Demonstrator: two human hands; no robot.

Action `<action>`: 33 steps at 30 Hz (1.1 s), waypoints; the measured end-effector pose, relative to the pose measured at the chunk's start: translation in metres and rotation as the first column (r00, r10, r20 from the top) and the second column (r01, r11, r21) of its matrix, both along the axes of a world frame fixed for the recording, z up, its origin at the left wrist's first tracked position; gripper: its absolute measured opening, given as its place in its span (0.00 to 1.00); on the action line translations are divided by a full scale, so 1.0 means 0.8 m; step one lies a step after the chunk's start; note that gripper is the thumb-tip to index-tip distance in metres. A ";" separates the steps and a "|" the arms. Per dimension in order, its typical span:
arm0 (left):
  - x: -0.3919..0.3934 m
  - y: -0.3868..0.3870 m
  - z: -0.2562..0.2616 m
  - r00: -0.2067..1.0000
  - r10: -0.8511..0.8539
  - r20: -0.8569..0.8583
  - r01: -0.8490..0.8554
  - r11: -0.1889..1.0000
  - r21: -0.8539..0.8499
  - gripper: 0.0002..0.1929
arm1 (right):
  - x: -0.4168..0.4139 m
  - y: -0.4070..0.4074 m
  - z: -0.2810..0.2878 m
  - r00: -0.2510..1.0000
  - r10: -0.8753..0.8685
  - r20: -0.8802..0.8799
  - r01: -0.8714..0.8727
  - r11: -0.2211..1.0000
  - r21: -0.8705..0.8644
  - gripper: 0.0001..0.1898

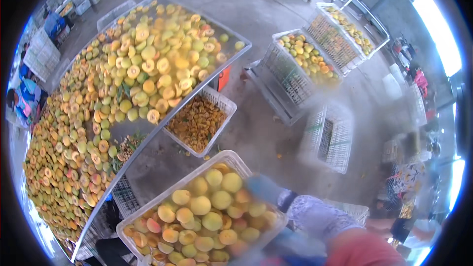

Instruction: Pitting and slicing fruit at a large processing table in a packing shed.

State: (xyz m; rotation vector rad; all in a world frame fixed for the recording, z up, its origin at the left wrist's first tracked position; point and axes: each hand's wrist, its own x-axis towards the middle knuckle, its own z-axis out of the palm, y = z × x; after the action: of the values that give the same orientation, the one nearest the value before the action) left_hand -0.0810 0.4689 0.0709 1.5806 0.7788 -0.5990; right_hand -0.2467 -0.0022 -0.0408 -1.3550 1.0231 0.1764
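A white plastic crate (184, 183) full of whole and halved yellow-orange fruit, apparently apricots or peaches (212, 221), lies tilted before me. My right hand (263, 189), in a blue glove below a lace sleeve cover, is at the crate's far right rim. It is blurred, so its fingers and grip do not show clearly. My left hand is not in view. Blurred blue cloth shows at the bottom, beside the crate. To the left, a large metal-edged table (142, 147) carries a heap of halved and whole fruit (147, 59).
A crate of brownish fruit pieces (196, 123) stands by the table edge. Farther right are fruit-filled crates (288, 70), (342, 31) beside a metal platform (271, 92), and a white crate (329, 136). People sit at the far left (27, 98) and work at the right (393, 188).
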 end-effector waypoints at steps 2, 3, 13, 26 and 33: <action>0.007 -0.019 0.034 0.995 -0.094 0.017 0.094 0.996 -0.007 0.09 | -0.036 -0.003 0.105 0.997 -0.069 -0.028 0.068 0.997 -0.032 0.16; 0.012 -0.041 0.062 0.986 -0.158 0.057 0.161 0.985 -0.054 0.10 | -0.067 -0.006 0.134 0.995 -0.091 -0.030 0.085 0.986 -0.146 0.15; 0.091 -0.342 0.200 0.552 -0.775 0.307 0.828 0.554 -0.090 0.04 | -0.295 0.044 0.301 0.535 -0.844 0.033 0.836 0.523 -0.169 0.13; 0.118 -0.661 0.228 0.285 -0.891 0.353 0.958 0.276 -0.076 0.11 | -0.306 -0.109 0.303 0.171 -0.973 0.154 0.976 0.146 -0.161 0.17; 0.203 -0.797 0.175 0.267 -0.879 0.394 0.964 0.245 -0.107 0.15 | -0.224 -0.240 0.338 0.258 -0.940 0.224 0.945 0.197 -0.261 0.14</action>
State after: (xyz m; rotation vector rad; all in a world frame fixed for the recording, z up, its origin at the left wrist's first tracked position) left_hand 0.0812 -0.1686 0.2108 1.6264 -0.6388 -1.2830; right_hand -0.4260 -0.1939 0.2294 -0.7478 1.7820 -1.0446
